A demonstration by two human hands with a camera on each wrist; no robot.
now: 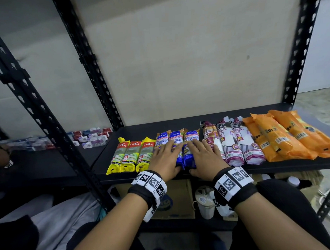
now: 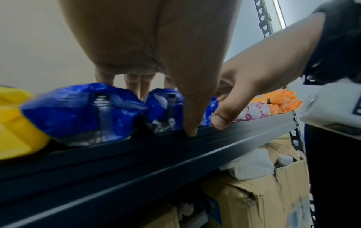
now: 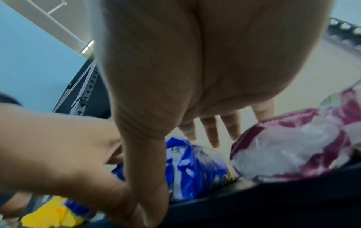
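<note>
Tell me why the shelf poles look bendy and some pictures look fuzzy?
Head view: the wide lens curves the black shelf posts, but the blue Singlet Handle packs read sharp. Left wrist view: the left hand looms soft and the yellow pack smears at the edge. Right wrist view: the blurriest, with the right hand, blue pack and maroon-and-white pack all smeared.

On the shelf (image 1: pixel 198 119), packs are laid in one row: Casa packs (image 1: pixel 130 154) at the left, then Singlet Handle packs (image 1: pixel 177 137), Draw String Bag packs (image 1: pixel 235 142), and barcoded packs (image 1: pixel 285 136) at the right. The left hand (image 1: pixel 164 160) and right hand (image 1: pixel 205 159) are laid flat, side by side, on the Singlet Handle packs. A cardboard box (image 1: pixel 180 198) is kept below the shelf.
</note>
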